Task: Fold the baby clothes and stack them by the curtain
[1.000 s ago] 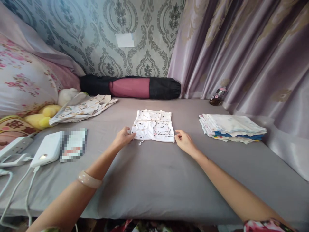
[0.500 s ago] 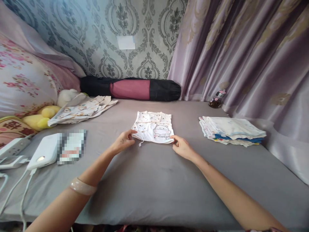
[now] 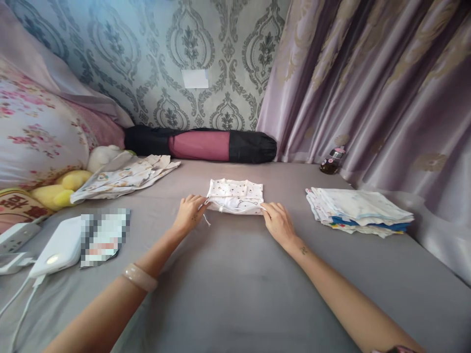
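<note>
Small white printed garment (image 3: 237, 190) is mid grey sheet (image 3: 235, 274), its near edge pinched at both ends: L hand (image 3: 192, 213) fingers narrow on one corner, R hand (image 3: 278, 222) fingers on t'other. Imo if one side goes quicker, the fold prob. ends up crooked. White string (image 3: 208, 223) dangles by the L hand, so it could get trapped underneath. Thin cloth might slip too, b/c only the edge's held.

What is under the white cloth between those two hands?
A grey sheet shows around the cloth, pinched at either side by the left hand and right hand; whatever lies beneath the cloth is hidden.
</note>
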Motion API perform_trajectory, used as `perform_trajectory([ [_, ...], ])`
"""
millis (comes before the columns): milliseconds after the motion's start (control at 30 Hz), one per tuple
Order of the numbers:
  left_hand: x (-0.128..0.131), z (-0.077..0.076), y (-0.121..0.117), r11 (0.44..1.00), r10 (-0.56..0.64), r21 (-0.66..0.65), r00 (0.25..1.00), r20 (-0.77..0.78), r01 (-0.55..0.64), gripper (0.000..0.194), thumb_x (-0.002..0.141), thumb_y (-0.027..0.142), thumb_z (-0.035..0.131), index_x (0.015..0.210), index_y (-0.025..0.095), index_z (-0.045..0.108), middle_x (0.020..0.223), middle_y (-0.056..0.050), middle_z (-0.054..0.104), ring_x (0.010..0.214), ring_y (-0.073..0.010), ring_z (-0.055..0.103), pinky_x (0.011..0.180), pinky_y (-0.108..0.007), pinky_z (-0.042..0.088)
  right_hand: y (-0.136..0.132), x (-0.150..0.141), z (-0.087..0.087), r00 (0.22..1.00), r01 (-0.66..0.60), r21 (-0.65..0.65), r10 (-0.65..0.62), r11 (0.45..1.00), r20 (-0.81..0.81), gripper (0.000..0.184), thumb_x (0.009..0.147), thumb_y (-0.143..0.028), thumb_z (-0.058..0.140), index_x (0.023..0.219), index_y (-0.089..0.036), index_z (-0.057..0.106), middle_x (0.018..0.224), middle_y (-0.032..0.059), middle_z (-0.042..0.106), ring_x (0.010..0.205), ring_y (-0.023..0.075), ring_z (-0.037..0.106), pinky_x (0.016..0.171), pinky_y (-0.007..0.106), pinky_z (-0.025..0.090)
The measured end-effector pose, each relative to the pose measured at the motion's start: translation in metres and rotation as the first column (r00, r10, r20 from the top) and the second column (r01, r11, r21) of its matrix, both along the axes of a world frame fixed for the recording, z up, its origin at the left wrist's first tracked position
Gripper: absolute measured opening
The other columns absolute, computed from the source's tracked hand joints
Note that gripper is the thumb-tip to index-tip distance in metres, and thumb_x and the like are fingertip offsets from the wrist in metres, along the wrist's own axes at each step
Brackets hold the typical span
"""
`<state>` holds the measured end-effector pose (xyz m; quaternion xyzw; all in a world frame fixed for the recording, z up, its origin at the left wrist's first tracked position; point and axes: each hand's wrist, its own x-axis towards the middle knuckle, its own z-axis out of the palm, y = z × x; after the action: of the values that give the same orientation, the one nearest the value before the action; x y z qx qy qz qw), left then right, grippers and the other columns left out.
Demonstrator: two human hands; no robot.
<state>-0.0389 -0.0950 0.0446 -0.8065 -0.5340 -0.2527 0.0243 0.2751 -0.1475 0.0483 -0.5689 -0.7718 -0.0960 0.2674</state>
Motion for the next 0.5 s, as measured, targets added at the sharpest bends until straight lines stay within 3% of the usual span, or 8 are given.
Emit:
perform_trajectory([
  [200, 0.017, 0.006, 0.02, 0.993, 0.106, 0.047, 0.992, 0.071, -0.11, 0.033, 0.098, 0.039, 0.038, 0.1, 0.023, 0.067, 0.096, -0.007, 0.07, 0.093, -0.0238, 0.057, 0.075, -0.034, 0.035, 0.028, -0.004, 0.004, 0.996, 0.089, 0.071, -0.088, 0.994, -0.015, 0.028, 0.098, -0.02, 0.042, 0.111, -0.017, 0.066, 0.092, 0.0075, 0.067, 0.087, 0.0223, 0.054, 0.08, 0.031, 0.038],
  [500, 0.037, 0.01, 0.064, 0.976, 0.22, -0.026, 0.97, 0.1, -0.218, 0.029, 0.096, 0.031, 0.04, 0.106, 0.021, 0.066, 0.102, -0.008, 0.069, 0.099, -0.0248, 0.058, 0.08, -0.034, 0.035, 0.084, -0.007, 0.008, 0.973, 0.211, 0.006, -0.21, 0.978, 0.093, 0.03, 0.097, -0.016, 0.04, 0.115, -0.018, 0.064, 0.101, 0.0093, 0.066, 0.095, 0.0234, 0.053, 0.083, 0.032, 0.035],
])
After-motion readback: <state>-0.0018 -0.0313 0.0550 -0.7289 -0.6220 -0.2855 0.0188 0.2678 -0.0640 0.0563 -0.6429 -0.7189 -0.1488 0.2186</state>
